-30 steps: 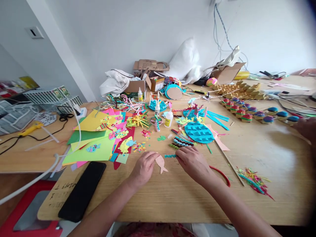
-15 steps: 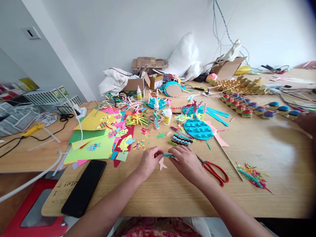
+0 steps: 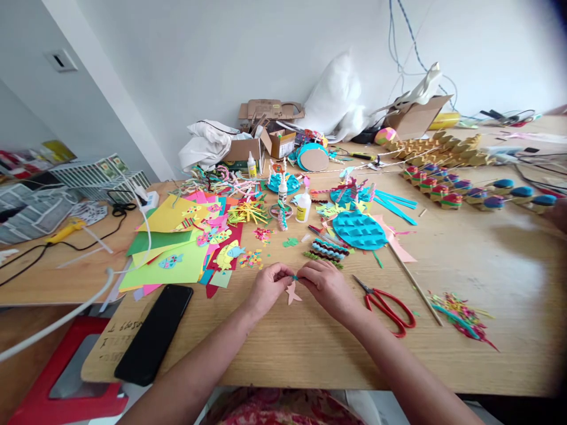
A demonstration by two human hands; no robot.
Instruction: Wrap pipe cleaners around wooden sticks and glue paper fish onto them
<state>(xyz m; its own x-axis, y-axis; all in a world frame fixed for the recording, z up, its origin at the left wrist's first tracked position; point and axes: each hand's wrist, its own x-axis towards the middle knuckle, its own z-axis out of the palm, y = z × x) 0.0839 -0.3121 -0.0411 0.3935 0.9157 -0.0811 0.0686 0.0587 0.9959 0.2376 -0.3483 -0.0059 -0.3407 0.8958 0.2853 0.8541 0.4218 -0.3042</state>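
Observation:
My left hand [image 3: 271, 287] and my right hand [image 3: 325, 284] meet over the table, both closed in a pinch on a short teal pipe cleaner [image 3: 295, 277]. Most of it is hidden by the fingers. Just under them a pale pink paper starfish shape [image 3: 293, 294] lies on the wood. Behind my right hand rest several twisted pipe cleaners [image 3: 328, 249] in brown, light blue and green. To its right lie red-handled scissors [image 3: 390, 310], blades slightly apart. A blue paper disc with cut flaps [image 3: 358, 230] sits farther back.
Coloured paper sheets [image 3: 186, 268] with fish cutouts spread at left, above a black phone [image 3: 153, 334]. Glue bottles [image 3: 303, 206] stand at centre back. A wooden stick [image 3: 419, 287] and shredded paper strips [image 3: 465, 319] lie right. Another person's hand [image 3: 559, 213] shows at the right edge, near painted egg-carton pieces [image 3: 476, 195].
My hands have drawn closer together, and less of the teal pipe cleaner shows between them. The whole view has shifted slightly. The other person's hand sits farther out at the right edge.

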